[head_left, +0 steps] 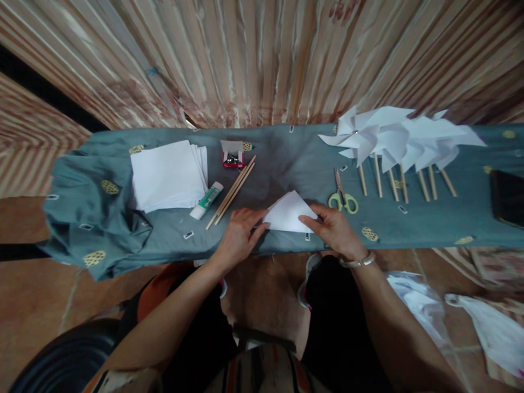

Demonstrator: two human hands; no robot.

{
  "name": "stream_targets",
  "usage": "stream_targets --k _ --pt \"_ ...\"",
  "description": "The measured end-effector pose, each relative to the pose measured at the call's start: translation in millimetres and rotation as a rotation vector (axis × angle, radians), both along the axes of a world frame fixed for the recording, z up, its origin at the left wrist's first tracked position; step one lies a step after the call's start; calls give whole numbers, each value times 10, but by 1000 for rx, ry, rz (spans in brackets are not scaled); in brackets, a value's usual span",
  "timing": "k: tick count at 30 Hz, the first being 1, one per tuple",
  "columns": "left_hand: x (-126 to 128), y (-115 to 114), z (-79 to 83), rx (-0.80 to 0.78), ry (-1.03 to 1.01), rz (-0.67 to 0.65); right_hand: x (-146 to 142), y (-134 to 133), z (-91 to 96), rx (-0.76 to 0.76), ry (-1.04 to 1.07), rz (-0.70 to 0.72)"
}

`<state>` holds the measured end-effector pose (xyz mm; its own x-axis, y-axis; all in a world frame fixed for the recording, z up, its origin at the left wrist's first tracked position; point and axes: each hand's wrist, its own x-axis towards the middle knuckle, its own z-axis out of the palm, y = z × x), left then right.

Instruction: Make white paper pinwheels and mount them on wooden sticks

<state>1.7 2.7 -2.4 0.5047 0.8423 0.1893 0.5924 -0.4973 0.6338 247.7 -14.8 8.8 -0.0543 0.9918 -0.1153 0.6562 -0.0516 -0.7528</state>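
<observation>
A white sheet of paper point(290, 213), folded into a triangle, is between my two hands just above the table's near edge. My left hand point(242, 233) pinches its left corner between thumb and fingers. At the right corner, my right hand point(333, 226) grips the paper with its thumb on top. Green-handled scissors point(343, 196) lie just beyond my right hand. Beyond my left hand rest a few thin wooden sticks point(232, 194), a glue stick point(207, 200) and a small open red box point(233, 157) of shiny metal pins.
A stack of white paper point(167, 174) lies at the left of the cloth-covered table point(278, 158). Several paper pinwheels point(393, 136) on wooden sticks lie in a row at the right. A dark phone-like object point(507, 197) sits at the far right. Plastic bags point(421, 305) lie on the floor.
</observation>
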Motion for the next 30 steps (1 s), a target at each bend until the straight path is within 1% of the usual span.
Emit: stream_targets --k 5,10,14,17,23,30 --pt "-6 46 -25 -44 23 61 -56 -10 -15 48 -89 -86" --pt "-28 80 -39 -107 25 95 -118 -55 -3 105 -199 -100" --pt "-22 91 -42 -119 38 103 -155 -71 -25 222 -300 -153" --pt "-15 96 -43 -114 42 106 -156 -63 -46 284 -324 -172" --pt "-12 114 -39 -115 49 100 -171 -61 -74 292 -396 -137" --pt "-20 144 -60 -94 55 113 -196 -61 -118 306 -457 -151"
